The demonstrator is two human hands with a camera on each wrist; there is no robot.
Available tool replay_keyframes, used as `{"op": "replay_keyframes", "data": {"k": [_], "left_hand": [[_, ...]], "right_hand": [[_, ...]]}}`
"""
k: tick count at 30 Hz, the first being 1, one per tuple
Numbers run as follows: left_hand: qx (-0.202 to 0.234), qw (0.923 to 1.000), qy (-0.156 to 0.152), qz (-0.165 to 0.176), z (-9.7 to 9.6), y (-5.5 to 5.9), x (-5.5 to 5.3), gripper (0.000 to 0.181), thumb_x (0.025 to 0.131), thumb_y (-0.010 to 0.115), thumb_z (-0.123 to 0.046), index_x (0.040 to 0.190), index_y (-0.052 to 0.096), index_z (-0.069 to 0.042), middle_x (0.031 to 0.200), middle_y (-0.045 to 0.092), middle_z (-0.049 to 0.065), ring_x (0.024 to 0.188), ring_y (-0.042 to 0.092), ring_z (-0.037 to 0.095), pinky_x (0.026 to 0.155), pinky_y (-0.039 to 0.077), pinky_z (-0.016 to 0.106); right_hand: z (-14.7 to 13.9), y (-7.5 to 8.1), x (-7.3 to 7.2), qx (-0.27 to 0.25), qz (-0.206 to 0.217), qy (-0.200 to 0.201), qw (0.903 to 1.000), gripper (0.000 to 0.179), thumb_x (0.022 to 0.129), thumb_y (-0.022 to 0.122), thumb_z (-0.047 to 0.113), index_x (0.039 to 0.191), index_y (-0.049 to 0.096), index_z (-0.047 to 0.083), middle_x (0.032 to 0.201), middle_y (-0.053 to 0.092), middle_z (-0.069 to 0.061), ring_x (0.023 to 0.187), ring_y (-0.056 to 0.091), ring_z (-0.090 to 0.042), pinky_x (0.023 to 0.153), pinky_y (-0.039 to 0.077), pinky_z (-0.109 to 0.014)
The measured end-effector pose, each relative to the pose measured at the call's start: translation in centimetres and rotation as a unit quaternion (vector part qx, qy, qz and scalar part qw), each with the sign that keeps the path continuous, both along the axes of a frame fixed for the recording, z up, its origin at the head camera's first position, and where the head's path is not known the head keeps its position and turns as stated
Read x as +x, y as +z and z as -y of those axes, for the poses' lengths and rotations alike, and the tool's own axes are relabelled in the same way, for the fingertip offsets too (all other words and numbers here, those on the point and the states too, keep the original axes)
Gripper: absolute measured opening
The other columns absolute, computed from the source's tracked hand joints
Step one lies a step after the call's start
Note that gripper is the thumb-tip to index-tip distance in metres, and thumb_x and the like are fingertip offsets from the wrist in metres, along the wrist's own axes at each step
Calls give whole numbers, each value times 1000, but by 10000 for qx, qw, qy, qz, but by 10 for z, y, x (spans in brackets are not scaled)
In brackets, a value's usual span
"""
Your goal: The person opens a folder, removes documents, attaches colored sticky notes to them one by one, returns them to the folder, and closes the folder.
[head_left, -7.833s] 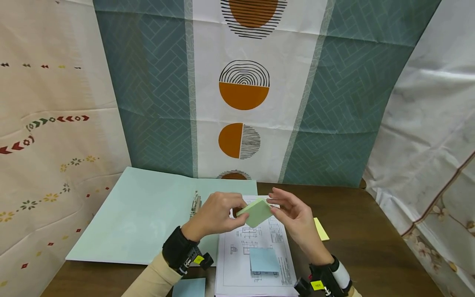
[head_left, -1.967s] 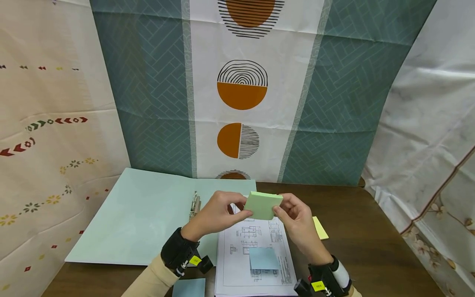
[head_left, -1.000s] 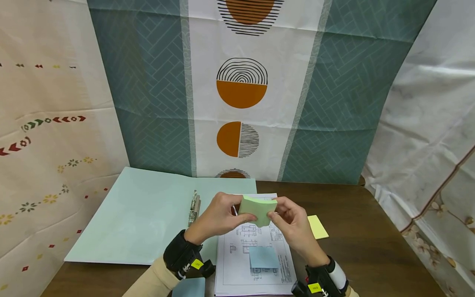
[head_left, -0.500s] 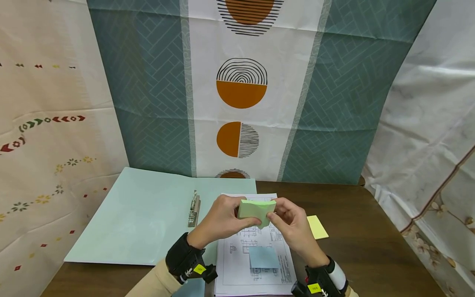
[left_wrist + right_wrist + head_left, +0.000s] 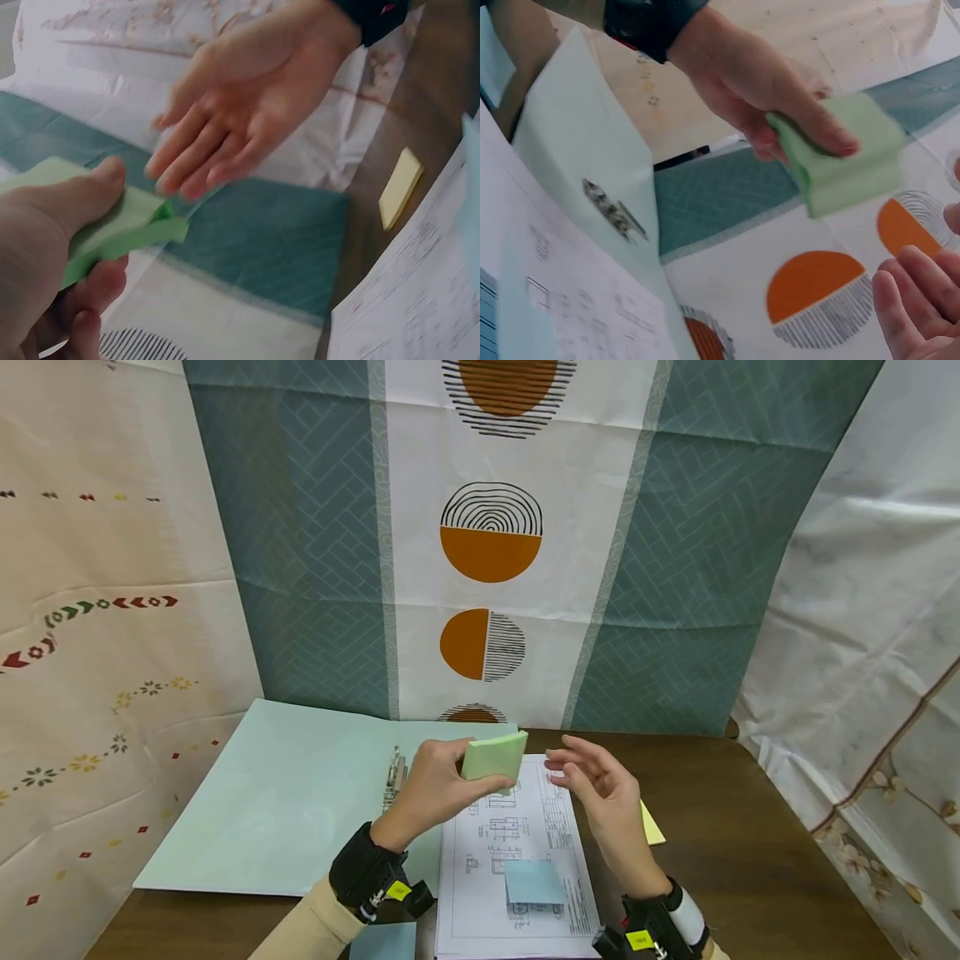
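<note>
The left hand (image 5: 438, 783) is clamping a green sticky-note pad (image 5: 493, 757) — the thumb is pressing on one broad face, and the fingers are supporting the opposite side. The pad is being held clear of the table (image 5: 757, 843), in front of the upper end of a stack of printed drawing sheets (image 5: 471, 914). In the right wrist view, the pad is bowing slightly.

The right hand (image 5: 609, 806) is gripping nothing. Its fingers are extending toward the pad with a slight bend, and the thumb is standing apart from them; a gap is separating this hand from the pad.

The drawing sheets are lying beside the lever mechanism (image 5: 394, 779) and over part of the open pale-green lever-arch binder (image 5: 292, 810). A light-blue sticky note (image 5: 534, 883) is resting on the lower part of the top sheet. A second light-blue pad (image 5: 384, 942) is lying to the left of the stack, at the near edge of the view. A yellow sticky-note pad (image 5: 651, 825) is lying on the table to the right of the sheets — the right forearm is partly covering it in the head view.
</note>
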State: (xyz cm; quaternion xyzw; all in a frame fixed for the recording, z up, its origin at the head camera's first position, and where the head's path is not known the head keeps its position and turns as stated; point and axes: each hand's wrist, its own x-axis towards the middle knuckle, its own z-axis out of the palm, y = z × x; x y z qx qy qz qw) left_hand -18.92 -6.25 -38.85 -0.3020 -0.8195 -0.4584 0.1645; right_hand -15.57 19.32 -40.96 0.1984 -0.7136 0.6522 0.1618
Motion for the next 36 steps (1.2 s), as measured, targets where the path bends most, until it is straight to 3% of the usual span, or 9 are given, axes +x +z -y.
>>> {"op": "replay_keyframes", "data": {"k": [4,8,16,21,25,31,36], "left_hand": [[-72,9982,548,-247,3,0,-2,32,82,101,-20,99,81,-1,82,82,9,67,73,16,58,53,20],[-485,9950,597,-630,-2,-4,-2,35,82,102,-26,95,80,-2,79,81,7,67,72,17,60,50,18],[-810,9906,242,-1072,-17,-15,3,34,82,103,-28,87,78,-5,63,67,1,60,56,5,60,35,14],[-851,9888,71,-1221,-24,-18,7,31,84,102,-26,85,77,-7,64,70,0,59,58,4,60,34,12],[-851,9882,-126,-1269,-27,-18,9,32,84,102,-26,81,75,-8,61,65,-1,57,49,0,60,28,10],[-868,9859,-270,-1408,-30,-20,12,43,83,103,-23,71,63,-12,59,38,-8,59,27,-7,61,17,9],[-886,9834,-374,-1538,-31,-20,13,48,83,102,-24,69,57,-14,63,29,-12,60,22,-8,62,14,9]], "right_hand": [[-1,2,0,-143,-74,-166,9997,36,110,61,-6,146,63,-10,128,82,13,112,82,-4,98,65,-23],[4,4,3,-38,68,-28,10000,39,109,64,-5,147,63,-11,131,81,16,115,80,-2,98,65,-23],[16,3,10,179,287,198,9992,51,98,79,-7,146,62,-12,130,70,15,109,73,-3,92,64,-18],[23,2,13,27,300,318,9990,56,94,85,-6,143,60,-17,131,68,12,108,71,-4,90,66,-21],[27,2,15,118,327,100,9993,53,92,88,-5,136,61,-16,125,67,7,104,69,-4,88,66,-20],[31,1,16,285,632,-329,9970,52,86,92,-7,128,61,-12,120,66,-2,99,66,-8,83,65,-20],[33,1,16,381,608,-544,9959,51,83,94,-9,123,61,-11,118,68,-17,96,66,-8,81,65,-20]]}}
